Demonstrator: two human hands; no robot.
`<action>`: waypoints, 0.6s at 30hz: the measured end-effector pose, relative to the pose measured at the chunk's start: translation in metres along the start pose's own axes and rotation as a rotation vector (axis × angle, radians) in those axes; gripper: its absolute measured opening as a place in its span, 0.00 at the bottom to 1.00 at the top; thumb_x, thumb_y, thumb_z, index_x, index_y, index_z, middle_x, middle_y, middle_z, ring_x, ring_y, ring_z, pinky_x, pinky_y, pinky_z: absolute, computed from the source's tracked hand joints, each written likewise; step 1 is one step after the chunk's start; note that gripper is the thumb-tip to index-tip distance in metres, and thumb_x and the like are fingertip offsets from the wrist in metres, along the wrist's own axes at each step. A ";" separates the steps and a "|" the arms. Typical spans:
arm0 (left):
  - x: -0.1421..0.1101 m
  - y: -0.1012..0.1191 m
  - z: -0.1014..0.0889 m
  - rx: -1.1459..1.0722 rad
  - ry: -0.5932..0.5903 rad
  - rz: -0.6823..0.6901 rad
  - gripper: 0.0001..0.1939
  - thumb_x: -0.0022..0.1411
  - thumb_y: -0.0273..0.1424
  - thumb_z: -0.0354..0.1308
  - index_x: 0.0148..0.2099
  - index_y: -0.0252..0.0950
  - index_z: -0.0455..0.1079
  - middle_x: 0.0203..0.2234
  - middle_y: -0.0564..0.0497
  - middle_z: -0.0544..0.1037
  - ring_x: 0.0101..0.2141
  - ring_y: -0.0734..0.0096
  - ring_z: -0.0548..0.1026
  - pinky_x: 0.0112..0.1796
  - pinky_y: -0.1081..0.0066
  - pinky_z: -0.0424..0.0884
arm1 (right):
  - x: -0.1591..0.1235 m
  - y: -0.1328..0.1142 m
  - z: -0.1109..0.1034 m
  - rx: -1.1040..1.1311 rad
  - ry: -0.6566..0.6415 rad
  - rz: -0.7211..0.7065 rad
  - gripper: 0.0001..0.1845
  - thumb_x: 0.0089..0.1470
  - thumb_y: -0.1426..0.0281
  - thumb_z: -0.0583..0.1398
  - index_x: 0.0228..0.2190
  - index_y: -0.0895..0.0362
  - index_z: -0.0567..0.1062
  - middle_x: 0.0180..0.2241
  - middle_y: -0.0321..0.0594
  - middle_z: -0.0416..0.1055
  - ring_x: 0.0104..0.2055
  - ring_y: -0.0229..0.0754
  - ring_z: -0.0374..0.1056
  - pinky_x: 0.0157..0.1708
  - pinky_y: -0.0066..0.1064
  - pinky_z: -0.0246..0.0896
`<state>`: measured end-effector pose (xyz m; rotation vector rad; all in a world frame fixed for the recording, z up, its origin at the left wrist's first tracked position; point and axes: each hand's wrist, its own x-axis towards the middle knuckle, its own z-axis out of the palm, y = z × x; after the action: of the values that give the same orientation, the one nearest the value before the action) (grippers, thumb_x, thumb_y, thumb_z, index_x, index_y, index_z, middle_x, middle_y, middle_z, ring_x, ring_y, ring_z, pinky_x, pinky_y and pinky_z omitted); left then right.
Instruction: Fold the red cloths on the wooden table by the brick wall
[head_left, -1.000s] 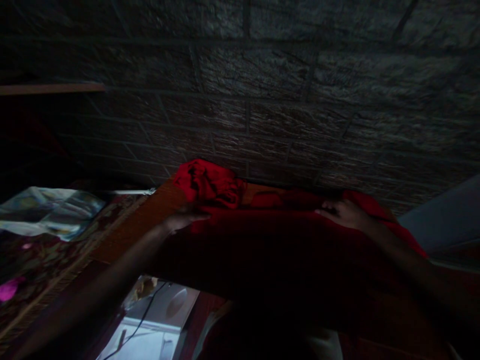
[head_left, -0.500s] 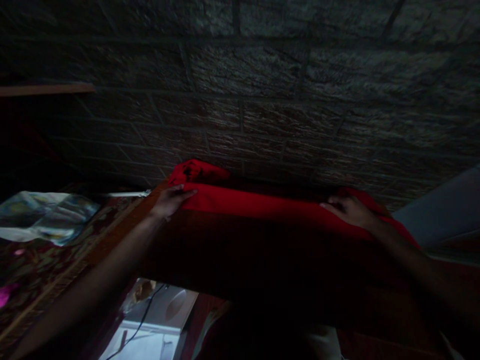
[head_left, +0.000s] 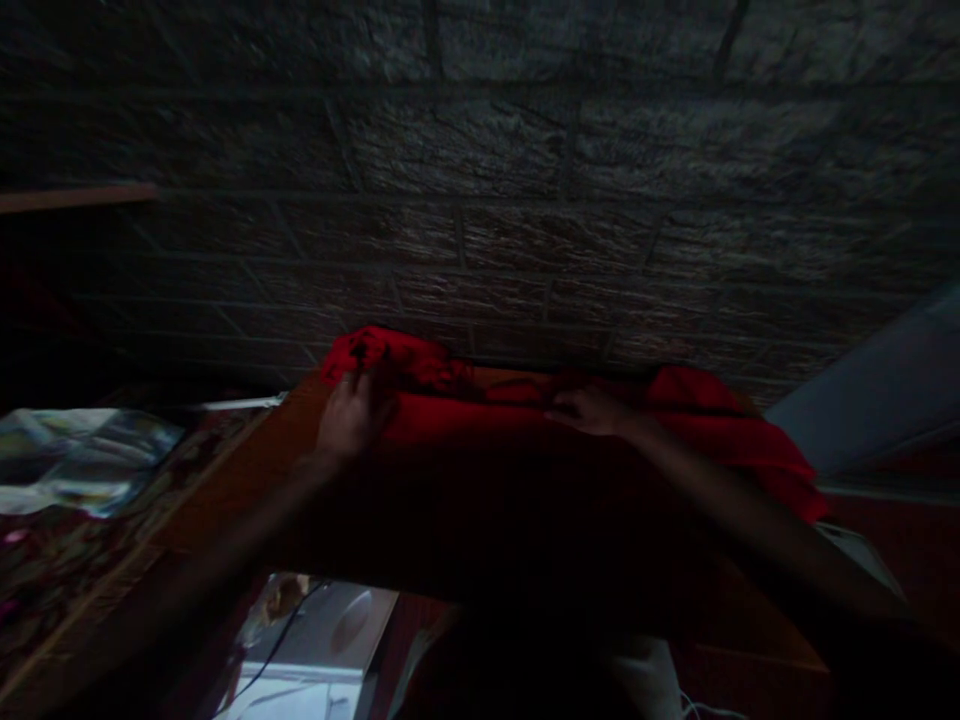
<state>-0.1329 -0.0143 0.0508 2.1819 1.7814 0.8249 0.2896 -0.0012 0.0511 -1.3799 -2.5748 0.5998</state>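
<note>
A long red cloth lies along the far side of the dark wooden table, its left end bunched against the wall. My left hand is at that left end, its thumb and fingers closed about the cloth's edge; dim light and blur soften its outline. Farther right, my right hand pinches the upper edge of the cloth near its middle. Beyond my right wrist, the cloth rises in a loose fold and drapes over the table's right end. Deep shadow hides the near part of the cloth.
A rough block wall stands close behind the wooden table. To the left, a crumpled printed sheet lies on a patterned carpet. Below the table's near edge is a pale appliance-like box with a dark cord.
My right hand has moved left along the cloth, closer to my left hand. My left hand has turned fingers-upward. The once-flat strip between them is now more rumpled along its far edge.
</note>
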 end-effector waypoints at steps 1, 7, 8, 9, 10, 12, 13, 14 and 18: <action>-0.007 0.012 0.009 0.131 0.039 0.111 0.30 0.64 0.42 0.56 0.63 0.34 0.59 0.58 0.40 0.67 0.60 0.44 0.62 0.59 0.52 0.61 | 0.011 -0.006 0.005 0.046 -0.017 -0.027 0.22 0.61 0.53 0.54 0.38 0.55 0.79 0.38 0.44 0.78 0.39 0.47 0.73 0.41 0.37 0.64; -0.028 0.070 0.065 0.277 -0.209 0.663 0.36 0.68 0.37 0.49 0.73 0.34 0.42 0.69 0.39 0.52 0.68 0.51 0.50 0.64 0.52 0.51 | 0.039 -0.028 0.004 0.462 -0.030 -0.121 0.18 0.60 0.58 0.58 0.46 0.56 0.74 0.44 0.42 0.76 0.44 0.43 0.71 0.47 0.37 0.64; -0.027 0.072 0.072 0.282 -0.200 0.681 0.35 0.68 0.34 0.48 0.73 0.33 0.41 0.69 0.38 0.52 0.68 0.51 0.49 0.65 0.51 0.50 | 0.037 -0.030 -0.003 0.518 -0.018 -0.129 0.19 0.60 0.57 0.58 0.47 0.56 0.73 0.44 0.42 0.75 0.45 0.42 0.70 0.48 0.36 0.64; -0.025 0.073 0.079 0.277 -0.180 0.681 0.34 0.68 0.31 0.46 0.73 0.32 0.41 0.68 0.38 0.53 0.68 0.52 0.49 0.65 0.51 0.50 | 0.034 -0.031 -0.011 0.560 0.002 -0.137 0.20 0.60 0.57 0.58 0.48 0.56 0.72 0.45 0.41 0.75 0.46 0.41 0.70 0.48 0.36 0.63; -0.022 0.073 0.085 0.264 -0.155 0.670 0.34 0.68 0.29 0.45 0.73 0.32 0.41 0.68 0.37 0.53 0.68 0.53 0.50 0.64 0.51 0.51 | 0.030 -0.033 -0.020 0.591 0.026 -0.141 0.20 0.60 0.57 0.58 0.48 0.55 0.72 0.45 0.41 0.75 0.46 0.41 0.69 0.49 0.36 0.62; -0.017 0.074 0.095 0.215 -0.109 0.634 0.34 0.67 0.27 0.43 0.73 0.32 0.42 0.68 0.37 0.55 0.67 0.53 0.53 0.64 0.52 0.54 | 0.022 -0.035 -0.034 0.634 0.074 -0.143 0.20 0.60 0.56 0.58 0.48 0.55 0.72 0.44 0.39 0.74 0.46 0.41 0.69 0.49 0.35 0.62; -0.015 0.076 0.098 0.181 -0.094 0.607 0.34 0.67 0.27 0.44 0.73 0.32 0.43 0.68 0.38 0.55 0.67 0.54 0.54 0.64 0.53 0.56 | 0.019 -0.036 -0.040 0.655 0.097 -0.144 0.20 0.60 0.56 0.58 0.47 0.55 0.73 0.43 0.39 0.74 0.45 0.40 0.69 0.48 0.35 0.62; -0.012 0.079 0.100 0.139 -0.084 0.571 0.34 0.66 0.27 0.45 0.72 0.32 0.44 0.67 0.39 0.56 0.66 0.55 0.56 0.63 0.54 0.58 | 0.016 -0.037 -0.044 0.678 0.119 -0.145 0.20 0.60 0.56 0.58 0.47 0.55 0.73 0.42 0.38 0.73 0.44 0.40 0.69 0.48 0.35 0.62; 0.000 0.112 0.089 -0.125 -0.135 0.395 0.32 0.63 0.27 0.48 0.69 0.35 0.55 0.62 0.43 0.67 0.59 0.56 0.68 0.60 0.55 0.65 | 0.008 -0.035 -0.053 0.756 0.201 -0.152 0.19 0.58 0.56 0.60 0.46 0.55 0.73 0.41 0.37 0.73 0.43 0.40 0.68 0.47 0.33 0.62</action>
<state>0.0085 -0.0254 0.0322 2.4734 1.2198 0.8153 0.2754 0.0029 0.1130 -0.9150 -1.9394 1.1714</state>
